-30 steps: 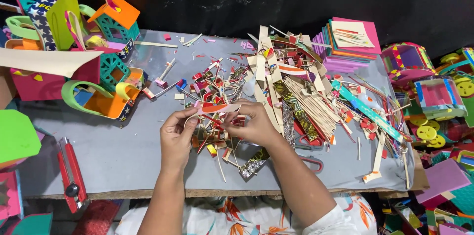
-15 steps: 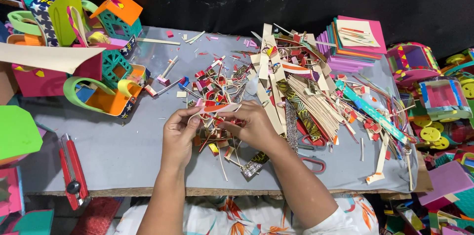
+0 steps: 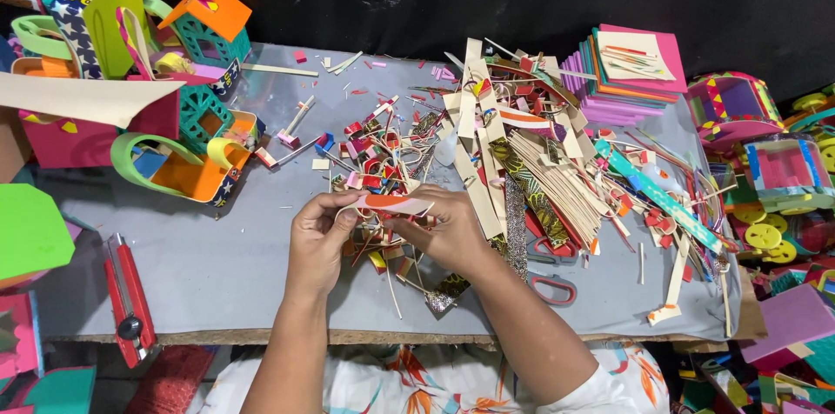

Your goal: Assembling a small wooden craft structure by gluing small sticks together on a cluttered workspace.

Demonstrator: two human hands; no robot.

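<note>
Both sets of fingertips were pinched on one thing: a short paper strip [image 3: 393, 203], cream at the ends and orange in the middle, held level between them. The left hand [image 3: 317, 240] had thumb and forefinger closed on its left end; the right hand [image 3: 448, 230] was clamped on its right end, the other fingers curled under.

Just beyond and below the fingers lay a heap of small folded scraps [image 3: 383, 157], red, cream and patterned. To the right of the right-hand fingers spread a pile of long cream strips [image 3: 557, 179], with red-handled scissors [image 3: 552, 288] near that wrist. Farther right and away stood a stack of coloured foam sheets [image 3: 622, 75].

Well left of the left-hand fingers lay a red box cutter [image 3: 129, 299] at the edge of the grey table [image 3: 217, 266], and beyond it a cluster of little paper houses [image 3: 187, 57].
</note>
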